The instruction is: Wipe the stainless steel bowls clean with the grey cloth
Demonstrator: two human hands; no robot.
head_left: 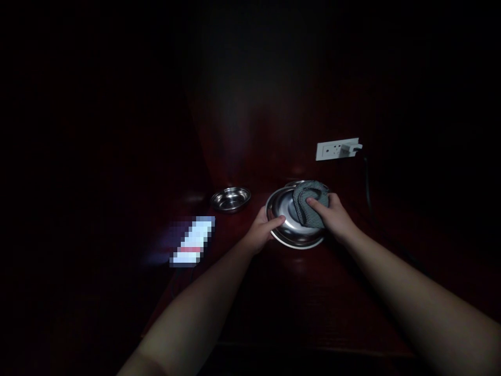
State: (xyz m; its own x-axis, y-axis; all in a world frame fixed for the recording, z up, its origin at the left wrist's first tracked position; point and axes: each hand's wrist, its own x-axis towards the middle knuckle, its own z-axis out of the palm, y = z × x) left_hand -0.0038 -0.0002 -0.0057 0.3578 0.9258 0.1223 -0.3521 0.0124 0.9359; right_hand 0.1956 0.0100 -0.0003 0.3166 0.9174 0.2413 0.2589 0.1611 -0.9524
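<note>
A shiny steel bowl (289, 230) is tilted toward me above the dark red table. My left hand (261, 230) grips its left rim, thumb over the inside edge and fingers hidden behind. In my right hand (334, 215) is a folded grey-green cloth (313, 203), pressed over the right part of the bowl's inside. The right thumb lies on top of the cloth; the other fingers are mostly hidden. Behind the held bowl, part of another steel dish (293, 184) shows.
A second steel bowl (230, 200) stands to the left. A bright, pixelated phone-like screen (193, 243) lies near the table's left edge. On the wall, a white socket panel (331, 150) holds a plug (352, 149) with a dark cable (368, 183) hanging down. The surroundings are very dark.
</note>
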